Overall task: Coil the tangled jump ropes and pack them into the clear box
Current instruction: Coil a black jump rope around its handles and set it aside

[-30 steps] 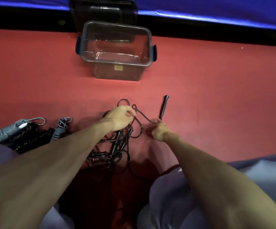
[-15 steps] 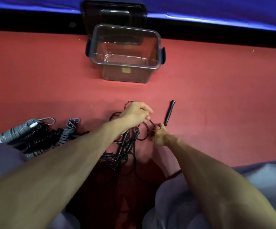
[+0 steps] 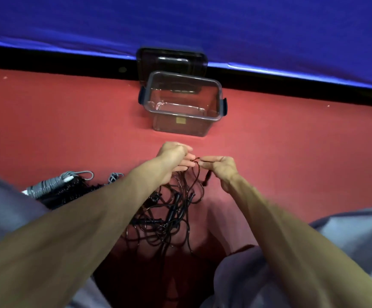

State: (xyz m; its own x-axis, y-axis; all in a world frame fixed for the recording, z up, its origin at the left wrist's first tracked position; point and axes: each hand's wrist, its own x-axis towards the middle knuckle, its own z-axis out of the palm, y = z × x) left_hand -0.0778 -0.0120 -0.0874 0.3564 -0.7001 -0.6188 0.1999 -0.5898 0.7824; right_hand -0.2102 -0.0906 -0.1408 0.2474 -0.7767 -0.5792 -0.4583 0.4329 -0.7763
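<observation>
Jump ropes, black and tangled, lie on the red mat before me, near the clear box, which holds nothing yet. My left hand and right hand have risen and met, both pinching one strand; its handle, earlier on the mat, now hangs. Untangling has begun; coiling remains.

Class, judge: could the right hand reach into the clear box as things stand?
Probably yes: the clear box stands open just beyond the right hand, bare mat between, though that hand grips black rope.
</observation>
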